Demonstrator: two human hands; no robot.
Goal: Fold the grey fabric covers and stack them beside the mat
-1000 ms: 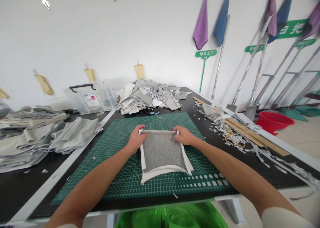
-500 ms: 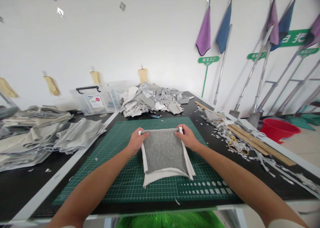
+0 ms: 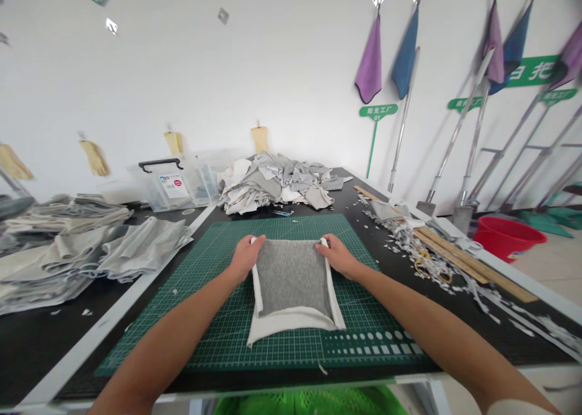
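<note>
A piece of grey fabric (image 3: 293, 278) with white edges is stretched between my hands above the green cutting mat (image 3: 182, 330). My left hand (image 3: 245, 257) pinches its far left corner, thumb on top. At the far right corner my right hand (image 3: 339, 256) grips it the same way. The white lower border curls and hangs toward the near side, its left corner lowest. My fingers under the fabric are hidden.
Folded grey cloths (image 3: 140, 245) are stacked at the left. Beyond the mat lie a heap of fabric scraps (image 3: 277, 178) and a clear plastic box (image 3: 170, 184). Wooden rulers (image 3: 454, 257), yellow-handled scissors (image 3: 425, 260) and white trimmings are on the right. A red bucket (image 3: 507, 236) stands beyond.
Both hands have shifted slightly left and down with the fabric. Its far edge, rolled over before, now lies flatter, and the lower border has moved left.
</note>
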